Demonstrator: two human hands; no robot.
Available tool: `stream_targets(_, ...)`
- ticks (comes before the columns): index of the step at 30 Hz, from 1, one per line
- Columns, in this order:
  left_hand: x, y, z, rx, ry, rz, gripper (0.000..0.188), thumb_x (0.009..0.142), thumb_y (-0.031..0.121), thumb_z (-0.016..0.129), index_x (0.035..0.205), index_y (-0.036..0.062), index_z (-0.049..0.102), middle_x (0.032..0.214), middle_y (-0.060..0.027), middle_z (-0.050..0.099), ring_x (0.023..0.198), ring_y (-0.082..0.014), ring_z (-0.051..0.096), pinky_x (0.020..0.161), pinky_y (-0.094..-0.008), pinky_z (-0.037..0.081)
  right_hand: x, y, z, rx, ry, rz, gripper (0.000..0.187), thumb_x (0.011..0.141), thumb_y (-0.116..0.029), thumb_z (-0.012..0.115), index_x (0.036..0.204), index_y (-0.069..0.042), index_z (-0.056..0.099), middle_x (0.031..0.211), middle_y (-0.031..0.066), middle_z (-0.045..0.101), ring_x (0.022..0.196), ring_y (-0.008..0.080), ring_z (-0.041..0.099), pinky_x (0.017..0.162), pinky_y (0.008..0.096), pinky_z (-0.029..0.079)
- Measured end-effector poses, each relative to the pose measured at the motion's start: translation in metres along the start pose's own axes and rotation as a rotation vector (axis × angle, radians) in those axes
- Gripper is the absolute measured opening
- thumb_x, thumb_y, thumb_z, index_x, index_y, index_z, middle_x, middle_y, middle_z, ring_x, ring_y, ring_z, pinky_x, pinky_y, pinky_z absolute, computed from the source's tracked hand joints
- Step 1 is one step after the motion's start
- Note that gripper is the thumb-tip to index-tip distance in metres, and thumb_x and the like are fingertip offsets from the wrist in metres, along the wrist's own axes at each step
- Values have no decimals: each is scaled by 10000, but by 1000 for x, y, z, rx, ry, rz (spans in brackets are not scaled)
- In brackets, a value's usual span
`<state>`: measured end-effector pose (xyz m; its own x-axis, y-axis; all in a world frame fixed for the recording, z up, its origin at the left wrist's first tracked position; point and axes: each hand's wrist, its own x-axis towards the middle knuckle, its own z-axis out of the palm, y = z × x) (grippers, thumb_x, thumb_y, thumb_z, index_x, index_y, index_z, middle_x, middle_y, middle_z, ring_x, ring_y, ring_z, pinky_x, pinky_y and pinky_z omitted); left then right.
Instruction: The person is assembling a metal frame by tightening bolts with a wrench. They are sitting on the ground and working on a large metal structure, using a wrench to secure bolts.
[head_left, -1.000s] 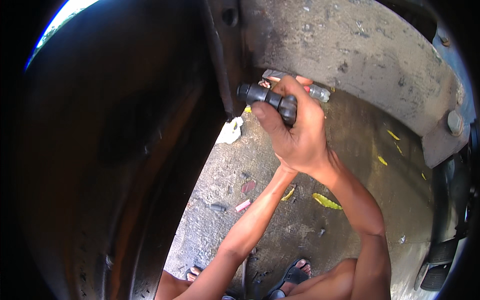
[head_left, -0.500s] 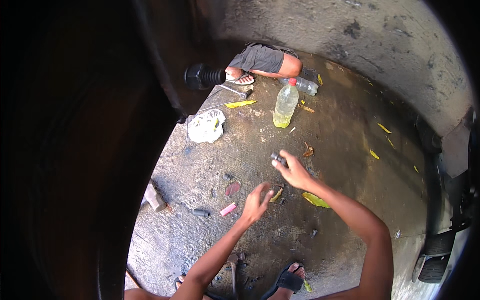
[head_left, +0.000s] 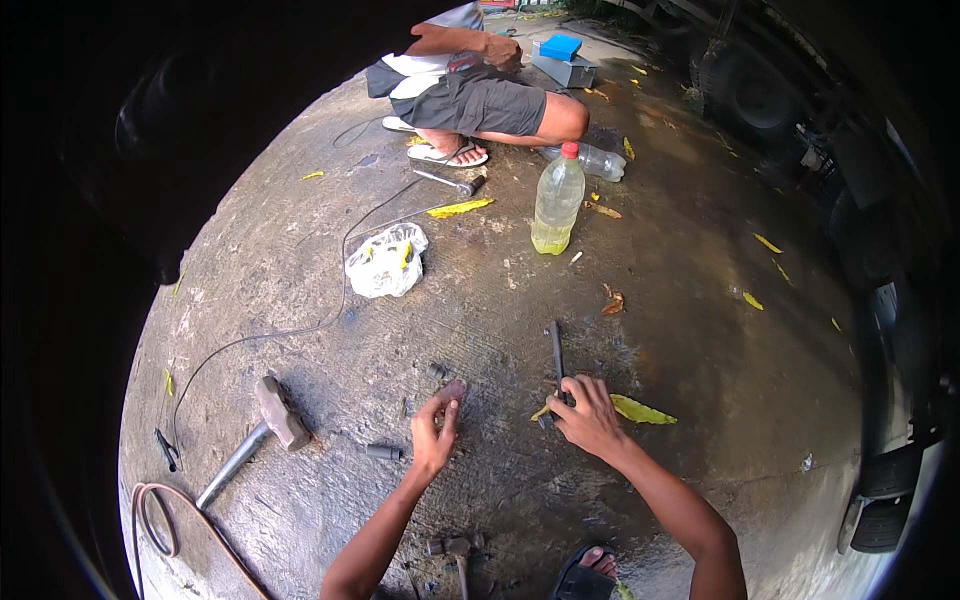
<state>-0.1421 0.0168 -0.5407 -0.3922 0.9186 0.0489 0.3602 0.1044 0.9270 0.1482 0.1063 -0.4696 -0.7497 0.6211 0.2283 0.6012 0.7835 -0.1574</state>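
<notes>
My right hand (head_left: 588,418) rests on the wet concrete ground (head_left: 700,330), its fingers curled over the near end of a dark metal rod (head_left: 557,352) that lies pointing away from me. My left hand (head_left: 433,432) is lower left of it, fingers stretched out, the tips touching the ground by a small pinkish piece (head_left: 455,388). It holds nothing. A short dark cylinder (head_left: 383,452) lies just left of that hand. A yellow leaf (head_left: 642,409) sits right of my right hand.
A sledgehammer (head_left: 268,424) lies at left, a small hammer (head_left: 459,551) near my knees. A plastic bottle (head_left: 557,204), a white bag (head_left: 386,261), a thin cable (head_left: 300,328) and a hose (head_left: 152,512) are about. Another person (head_left: 470,95) squats at the far edge. Vehicle parts (head_left: 885,500) stand right.
The view dropped from the vehicle's underside to the ground. Both hands came down from a dark cylindrical part held up high; the right now grips a rod on the concrete.
</notes>
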Motion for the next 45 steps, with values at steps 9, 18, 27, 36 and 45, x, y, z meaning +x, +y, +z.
stream_targets(9, 30, 51, -9, 33, -236, 161, 221, 1007, 194, 640, 1059, -13, 696, 1039, -166, 721, 888, -309, 701, 798, -375, 555, -48, 12, 15, 178, -226, 266, 541, 819, -102, 779, 1328, -130, 598, 1082, 123, 671, 1022, 321, 659, 903, 496, 451)
stream_targets(18, 43, 22, -54, 45, -51, 59, 261, 1004, 243, 643, 1088, 6, 715, 1064, -155, 730, 923, -299, 718, 812, -398, 566, -28, -4, 6, 164, -470, 387, 513, 876, -252, 747, 1344, -116, 586, 1132, 164, 680, 1063, 389, 682, 925, 560, 482)
stream_targets(27, 17, 57, -156, 674, -755, 515, 273, 1005, 256, 587, 1211, 81, 632, 1297, -141, 619, 1149, -364, 630, 990, -477, 518, -15, -18, 2, 189, -329, 505, 543, 907, -354, 749, 1356, -112, 561, 1241, 172, 597, 1139, 391, 621, 948, 555, 466)
stream_targets(36, -71, 160, -281, 893, -953, 346, 365, 1064, 349, 528, 1303, 88, 620, 1386, -156, 594, 1257, -337, 612, 1081, -497, 481, 30, -14, 2, 156, -219, 304, 261, 902, -121, 703, 1156, -106, 644, 1247, 144, 590, 1212, 351, 548, 1010, 547, 441)
stream_targets(45, -148, 318, -311, 738, -782, -47, 391, 1040, 389, 594, 1285, 91, 659, 1361, -178, 615, 1219, -388, 627, 1019, -464, 524, 6, 42, 9, -144, -562, -174, 241, 841, -73, 714, 1019, -217, 787, 1176, 21, 618, 1302, 267, 488, 1154, 535, 332)
